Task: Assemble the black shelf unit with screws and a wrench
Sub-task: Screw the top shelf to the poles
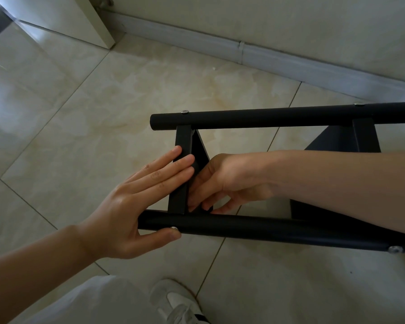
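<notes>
Head view | black shelf unit (278, 118) on its side — tubes run left-right | left hand (136, 204) flat on crossbar (181, 160) | right hand (222, 183) grip unclear

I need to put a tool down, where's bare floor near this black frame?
Bare tile floor lies left of the black metal shelf frame, up to the white skirting board. It is crowded at the near crossbar, where both hands work.
</notes>
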